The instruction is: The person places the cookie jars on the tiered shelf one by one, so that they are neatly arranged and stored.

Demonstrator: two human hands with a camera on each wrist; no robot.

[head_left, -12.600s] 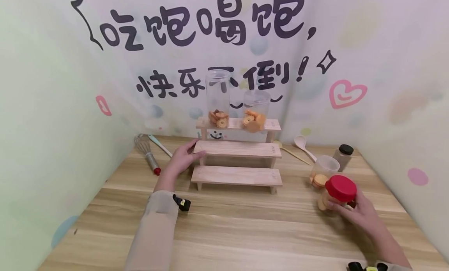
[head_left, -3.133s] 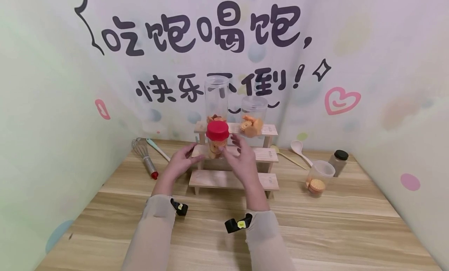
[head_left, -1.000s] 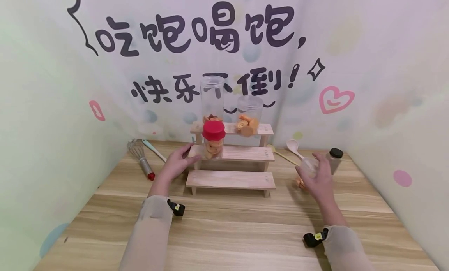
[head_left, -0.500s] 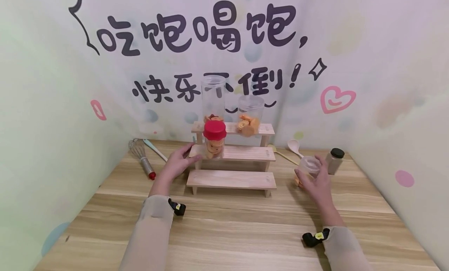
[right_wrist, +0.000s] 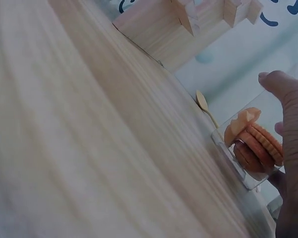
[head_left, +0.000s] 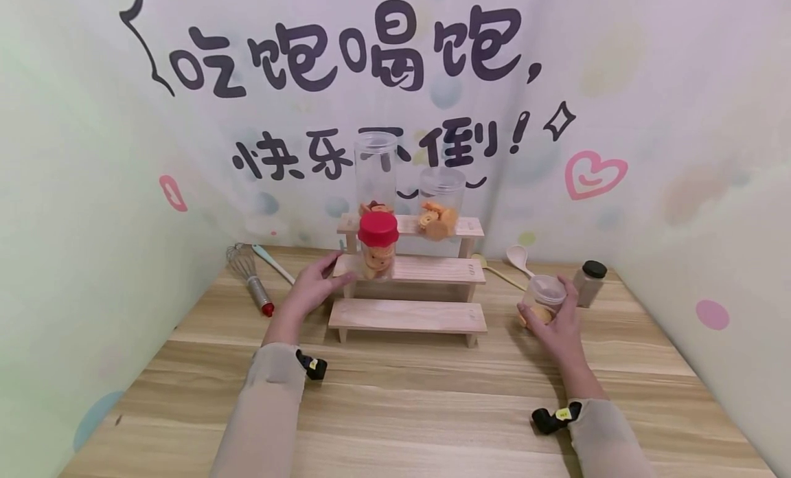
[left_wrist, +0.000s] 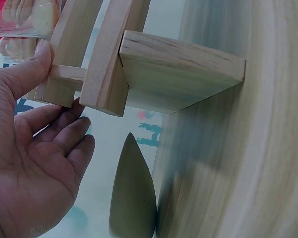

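Observation:
A three-tier wooden display stand (head_left: 408,314) stands on the table. My left hand (head_left: 314,286) grips the left end of its middle tier; in the left wrist view the thumb (left_wrist: 42,52) lies against one side and fingers reach behind. On that tier, at the left, sits a red-lidded jar (head_left: 378,248) of cookies. A tall clear jar (head_left: 375,172) and a shorter clear jar (head_left: 440,207), both with cookies, are on the top tier. At the right my right hand (head_left: 559,327) grips an upright clear jar (head_left: 544,296) holding cookies, its bottom seen in the right wrist view near the table.
A black-capped bottle (head_left: 590,283) stands just behind my right hand. A pale spoon (head_left: 519,259) and a yellow spoon (head_left: 503,275) lie behind the jar. Left of the stand lie a whisk (head_left: 252,282) and a light-blue-handled utensil (head_left: 272,264).
The red-lidded jar went from the right of the table onto the middle tier. My right hand let go of it and took hold of the clear jar. My left hand stayed at the stand.

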